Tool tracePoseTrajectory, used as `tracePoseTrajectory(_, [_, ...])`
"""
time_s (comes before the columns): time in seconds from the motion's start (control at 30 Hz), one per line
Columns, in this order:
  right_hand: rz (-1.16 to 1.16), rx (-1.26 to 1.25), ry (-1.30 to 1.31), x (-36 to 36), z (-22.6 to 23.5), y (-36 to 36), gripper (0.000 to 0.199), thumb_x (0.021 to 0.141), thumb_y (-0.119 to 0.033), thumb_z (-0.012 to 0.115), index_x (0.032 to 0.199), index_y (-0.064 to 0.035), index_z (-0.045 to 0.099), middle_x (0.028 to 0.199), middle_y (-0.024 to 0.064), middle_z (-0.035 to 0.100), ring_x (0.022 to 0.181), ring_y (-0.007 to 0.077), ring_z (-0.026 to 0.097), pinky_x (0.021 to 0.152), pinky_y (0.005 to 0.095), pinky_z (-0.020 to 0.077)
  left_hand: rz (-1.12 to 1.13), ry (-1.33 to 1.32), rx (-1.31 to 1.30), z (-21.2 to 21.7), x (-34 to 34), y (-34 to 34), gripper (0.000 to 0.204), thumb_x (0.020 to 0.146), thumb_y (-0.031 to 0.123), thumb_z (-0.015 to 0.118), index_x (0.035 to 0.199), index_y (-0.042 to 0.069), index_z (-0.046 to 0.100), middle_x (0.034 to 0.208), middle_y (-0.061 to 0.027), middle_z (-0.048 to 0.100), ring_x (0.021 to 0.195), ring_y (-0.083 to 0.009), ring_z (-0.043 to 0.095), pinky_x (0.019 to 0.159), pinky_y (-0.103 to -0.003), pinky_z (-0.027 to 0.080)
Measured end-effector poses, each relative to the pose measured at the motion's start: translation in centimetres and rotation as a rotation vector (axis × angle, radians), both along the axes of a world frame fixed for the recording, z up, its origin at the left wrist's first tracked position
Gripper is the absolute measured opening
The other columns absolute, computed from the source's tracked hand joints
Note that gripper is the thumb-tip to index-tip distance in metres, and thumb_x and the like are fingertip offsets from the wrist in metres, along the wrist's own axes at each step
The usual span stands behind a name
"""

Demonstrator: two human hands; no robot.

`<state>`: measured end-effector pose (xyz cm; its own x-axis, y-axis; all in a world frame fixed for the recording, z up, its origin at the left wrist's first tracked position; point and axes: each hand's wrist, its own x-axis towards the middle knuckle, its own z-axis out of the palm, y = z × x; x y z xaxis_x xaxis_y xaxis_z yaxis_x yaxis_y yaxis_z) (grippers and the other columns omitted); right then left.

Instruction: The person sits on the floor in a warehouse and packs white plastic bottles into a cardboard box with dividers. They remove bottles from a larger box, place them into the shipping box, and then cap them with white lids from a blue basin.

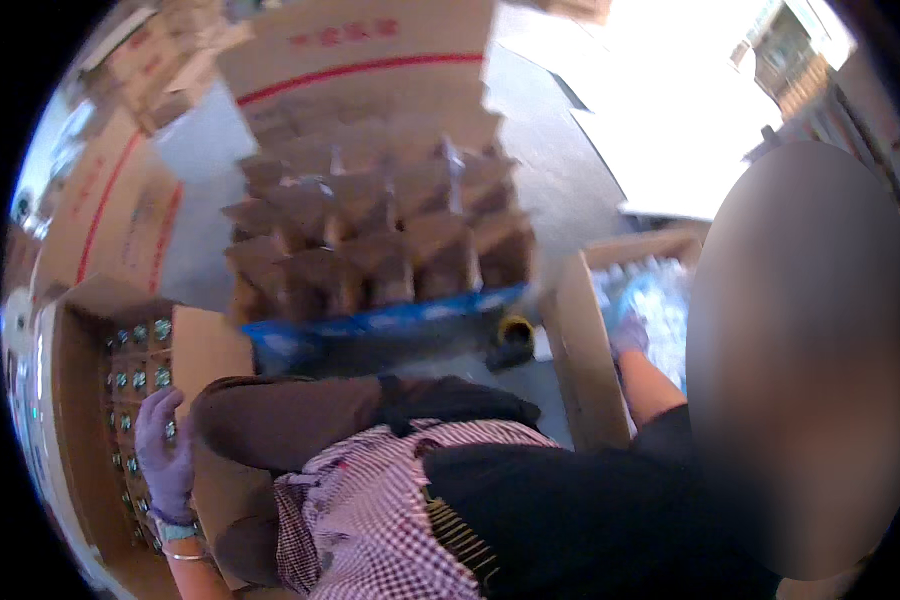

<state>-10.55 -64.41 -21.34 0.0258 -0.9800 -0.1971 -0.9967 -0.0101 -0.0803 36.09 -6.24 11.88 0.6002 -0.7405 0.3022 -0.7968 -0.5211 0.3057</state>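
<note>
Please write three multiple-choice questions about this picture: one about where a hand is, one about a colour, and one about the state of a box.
1. Where is the left hand?
A. at the left carton of capped bottles
B. on the blue pallet
C. raised in the air

2. What colour are the gloves on both hands?
A. yellow
B. purple
C. black

3. How is the right carton?
A. taped shut
B. crushed flat
C. open on top

Answers: 1 A, the hand rests on the carton's open edge, over the bottles; 2 B, the right hand wears purple too; 3 C, its pale contents show.

A grey concrete floor carries stacked cardboard cartons, with bright daylight flooding the upper right.
</note>
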Motion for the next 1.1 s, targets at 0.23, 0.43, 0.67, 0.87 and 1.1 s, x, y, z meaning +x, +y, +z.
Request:
tracePoseTrajectory(0.23, [0.13,-0.045,0.252,-6.2,2.6,-0.7,0.063,0.086,-0.035,0.06,0.14,-0.0048,0.05,0.133,0.0204,0.06,0.124,0.0347,0.058,0.1,0.0426,0.0493,0.095,-0.044,-0.212,-2.2,0.1,1.9,0.027,0.08,0.011,0.07,0.106,0.005,0.067,0.11,-0.0143,0.067,0.105,-0.0348,0.063,0.093,-0.042,0.049])
tracePoseTrajectory(0.43, [0.238,-0.069,0.377,0.7,14.9,4.9,0.073,0.08,-0.033,0.067,0.143,-0.002,0.045,0.136,0.0195,0.057,0.127,0.0305,0.056,0.101,0.0396,0.049,0.101,-0.004,-0.339,-4.4,2.4,6.3,0.026,0.081,0.015,0.072,0.105,0.006,0.068,0.107,-0.0137,0.066,0.102,-0.0335,0.064,0.09,-0.042,0.051])
tracePoseTrajectory(0.67, [0.616,-0.573,0.181,-3.6,23.6,8.2,0.04,0.069,-0.015,0.066,0.107,-0.0072,0.056,0.104,0.0185,0.061,0.1,0.037,0.063,0.084,0.0481,0.0516,-0.03,0.004,-0.488,-6.5,3.4,3.6,0.026,0.084,0.01,0.069,0.109,0.004,0.067,0.111,-0.0147,0.066,0.106,-0.0334,0.063,0.092,-0.04,0.051])
tracePoseTrajectory(0.87, [1.018,-0.643,-0.084,10.6,35.7,19.6,0.027,0.072,-0.015,0.065,0.095,-0.0066,0.056,0.093,0.0186,0.058,0.083,0.0437,0.061,0.071,0.0518,0.0515,-0.146,0.522,-0.818,-8.4,1.4,-0.1,0.026,0.093,0.018,0.068,0.116,0.005,0.067,0.115,-0.0085,0.065,0.109,-0.0197,0.063,0.094,-0.031,0.051])
tracePoseTrajectory(1.1, [1.696,-0.591,-0.151,25.5,39.8,28.2,0.036,0.073,-0.018,0.074,0.102,-0.0109,0.055,0.098,0.0146,0.059,0.08,0.0345,0.065,0.067,0.0431,0.0568,-0.164,1.139,-1.232,-4.8,-3.8,-4.0,0.04,0.094,0.037,0.071,0.117,0.007,0.06,0.097,0.0004,0.058,0.088,-0.0093,0.055,0.075,-0.022,0.046])
